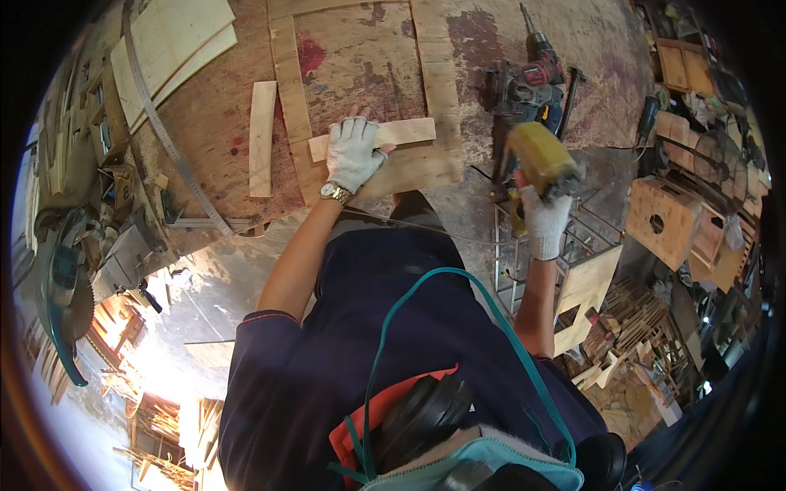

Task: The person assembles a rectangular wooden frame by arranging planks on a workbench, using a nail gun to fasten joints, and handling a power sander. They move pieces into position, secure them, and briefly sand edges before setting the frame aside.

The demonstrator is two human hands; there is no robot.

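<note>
The gloved left hand (pixel 354 153) lies flat with fingers spread on a short wooden strip (pixel 409 131), pressing it down across the pale plywood frame (pixel 442 90) on the stained workbench (pixel 213 114). Right of that frame and off the bench edge, the gloved right hand (pixel 544 221) is closed around the grip of a yellow nail gun (pixel 540 155). A loose wooden slat (pixel 262 137) lies left of the frame, a cordless drill (pixel 536 69) right of it

Left hand (pixel 353 153) presses wood strip (pixel 401 133); right hand (pixel 544 219) holds yellow nailer (pixel 540 157).
</note>
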